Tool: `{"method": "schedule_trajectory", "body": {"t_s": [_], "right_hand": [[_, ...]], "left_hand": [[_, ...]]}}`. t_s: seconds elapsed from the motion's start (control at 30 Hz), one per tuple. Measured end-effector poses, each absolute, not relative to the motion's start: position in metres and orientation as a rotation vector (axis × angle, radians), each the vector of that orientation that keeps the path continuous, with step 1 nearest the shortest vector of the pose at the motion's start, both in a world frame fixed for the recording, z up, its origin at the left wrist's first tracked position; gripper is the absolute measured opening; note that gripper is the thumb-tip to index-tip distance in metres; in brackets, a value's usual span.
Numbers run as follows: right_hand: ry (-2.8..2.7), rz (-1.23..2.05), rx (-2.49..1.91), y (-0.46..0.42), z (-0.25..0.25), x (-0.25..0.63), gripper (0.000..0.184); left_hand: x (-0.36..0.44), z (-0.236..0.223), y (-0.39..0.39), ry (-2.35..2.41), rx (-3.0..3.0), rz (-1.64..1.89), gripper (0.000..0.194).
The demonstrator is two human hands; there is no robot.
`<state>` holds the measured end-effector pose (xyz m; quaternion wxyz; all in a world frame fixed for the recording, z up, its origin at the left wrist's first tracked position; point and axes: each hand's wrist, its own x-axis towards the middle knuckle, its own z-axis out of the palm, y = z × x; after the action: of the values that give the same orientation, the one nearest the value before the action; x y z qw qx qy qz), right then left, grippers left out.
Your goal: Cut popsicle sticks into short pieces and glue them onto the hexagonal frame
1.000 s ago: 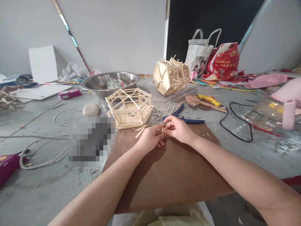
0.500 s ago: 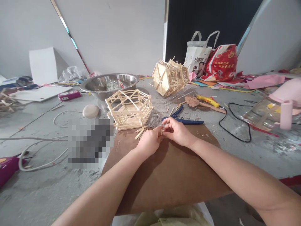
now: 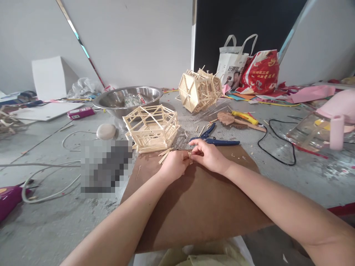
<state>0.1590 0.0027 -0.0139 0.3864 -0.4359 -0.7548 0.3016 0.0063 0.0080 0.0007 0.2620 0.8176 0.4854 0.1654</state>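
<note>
My left hand (image 3: pixel 175 164) and my right hand (image 3: pixel 208 154) meet over the far end of a brown cardboard sheet (image 3: pixel 199 207). Both pinch a small bundle of short wooden sticks (image 3: pixel 190 156) between their fingertips. A few loose sticks (image 3: pixel 165 153) lie just left of my left hand. A hexagonal stick frame (image 3: pixel 151 126) stands right behind them. Blue pliers (image 3: pixel 213 139) lie just beyond my right hand. A second hexagonal stick model (image 3: pixel 199 89) rests tilted on its side farther back.
A steel bowl (image 3: pixel 128 98) sits at the back left, a pale round stone (image 3: pixel 106 130) near it. White cable (image 3: pixel 50 177) and a magenta tool (image 3: pixel 9 197) lie left. A yellow glue gun (image 3: pixel 245 117), black cord (image 3: pixel 277 147), bags (image 3: pixel 249 70) and a clear container (image 3: pixel 318 133) lie right.
Both hands stayed together on the sticks, shifting slightly left and closer to the cardboard; the fingers tightened around the bundle. The view tilted a little.
</note>
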Motion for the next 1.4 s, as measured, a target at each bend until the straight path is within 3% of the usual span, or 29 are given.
{"method": "schedule_trajectory", "body": {"t_s": [0.4, 0.6, 0.83, 1.1, 1.4], "right_hand": [[-1.792, 0.614, -1.149, 0.021, -0.002, 0.18, 0.031], [-1.943, 0.091, -1.883, 0.075, 0.018, 0.236, 0.023], [-2.149, -0.149, -2.102, 0.106, 0.02, 0.237, 0.028], [-2.733, -0.043, -2.067, 0.115, 0.039, 0.173, 0.027], [-2.902, -0.099, -2.091, 0.124, 0.043, 0.165, 0.027]], "left_hand": [[0.005, 0.003, 0.009, 1.468, 2.281, 0.41, 0.02], [0.003, 0.003, 0.011, 1.746, 2.376, 0.331, 0.021], [0.001, 0.003, 0.009, 1.772, 2.399, 0.276, 0.024], [0.0, -0.001, 0.006, 1.741, 2.449, 0.317, 0.028], [0.002, 0.001, 0.003, 1.74, 2.444, 0.28, 0.03]]}}
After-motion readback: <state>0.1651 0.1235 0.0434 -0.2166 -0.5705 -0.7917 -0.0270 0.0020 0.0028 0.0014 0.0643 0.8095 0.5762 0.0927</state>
